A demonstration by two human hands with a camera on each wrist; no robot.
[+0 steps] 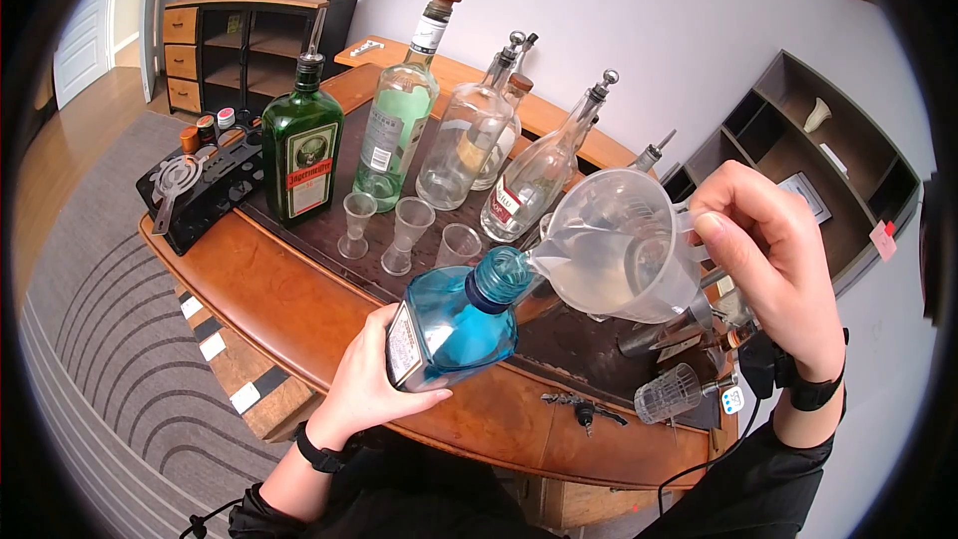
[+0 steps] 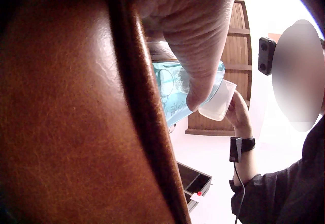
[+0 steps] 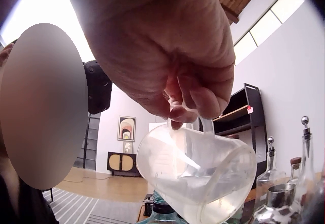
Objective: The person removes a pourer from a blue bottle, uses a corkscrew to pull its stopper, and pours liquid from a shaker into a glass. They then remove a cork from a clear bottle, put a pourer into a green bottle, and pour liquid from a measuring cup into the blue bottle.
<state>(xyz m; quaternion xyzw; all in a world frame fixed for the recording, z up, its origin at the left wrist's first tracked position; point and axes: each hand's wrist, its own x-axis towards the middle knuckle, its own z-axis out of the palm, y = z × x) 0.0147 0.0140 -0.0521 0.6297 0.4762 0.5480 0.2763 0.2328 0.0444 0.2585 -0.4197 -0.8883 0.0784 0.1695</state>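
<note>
My left hand [image 1: 367,387] grips a square-sided blue glass bottle [image 1: 449,324] low on its body, thumb along the near side. The bottle leans to the right, uncapped, its white label facing left. By its handle, my right hand [image 1: 773,265] holds a clear plastic measuring jug [image 1: 619,250], tipped over toward the bottle. Its spout is right at the bottle's mouth. Clear liquid lies along the jug's lower side in the right wrist view, where the fingers curl through the handle [image 3: 207,126]. In the left wrist view, the thumb [image 2: 195,89] overlaps the blue bottle [image 2: 172,97].
Behind stand a green bottle [image 1: 304,155], a pale green bottle [image 1: 394,130] and several clear bottles with pourers. Glass jiggers [image 1: 407,235] stand close behind the blue bottle. A ridged glass [image 1: 667,396] lies at right, and a black organizer [image 1: 215,190] sits at left.
</note>
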